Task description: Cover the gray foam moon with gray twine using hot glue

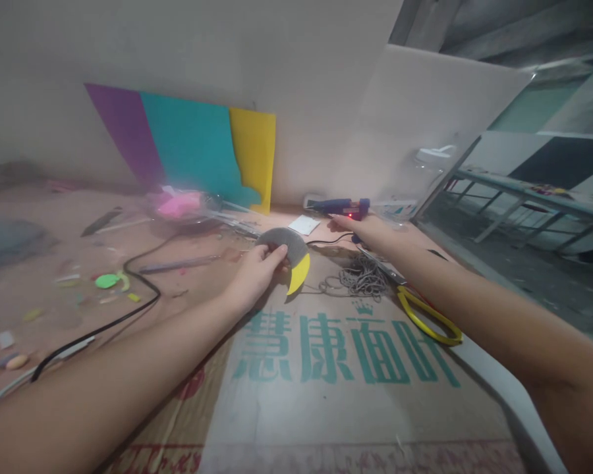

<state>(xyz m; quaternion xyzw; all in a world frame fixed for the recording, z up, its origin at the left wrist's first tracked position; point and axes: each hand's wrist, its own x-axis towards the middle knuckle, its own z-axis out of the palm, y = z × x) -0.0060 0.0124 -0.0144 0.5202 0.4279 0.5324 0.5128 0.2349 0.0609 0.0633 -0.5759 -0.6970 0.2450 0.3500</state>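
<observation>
My left hand [264, 266] pinches a crescent-shaped piece [300, 273], part wrapped in grey cord or cloth and part bare yellow. Its thumb presses on the grey part. Farther off to the right, my right hand [363, 229] is closed on a blue hot glue gun [343, 207], whose small red light is lit. The gun's nozzle points left, above a small white square [304, 224]. A loose tangle of grey cord [363, 278] lies between my arms. Scissors with yellow handles [429, 319] lie partly beneath my right forearm.
Cardboard with green characters [348, 349] covers the near table. Purple, teal and yellow sheets [188, 148] lean on the back wall. A pink item in clear plastic [180, 205], a black cable [103, 322] and coloured scraps lie left. A clear bottle [427, 174] stands back right.
</observation>
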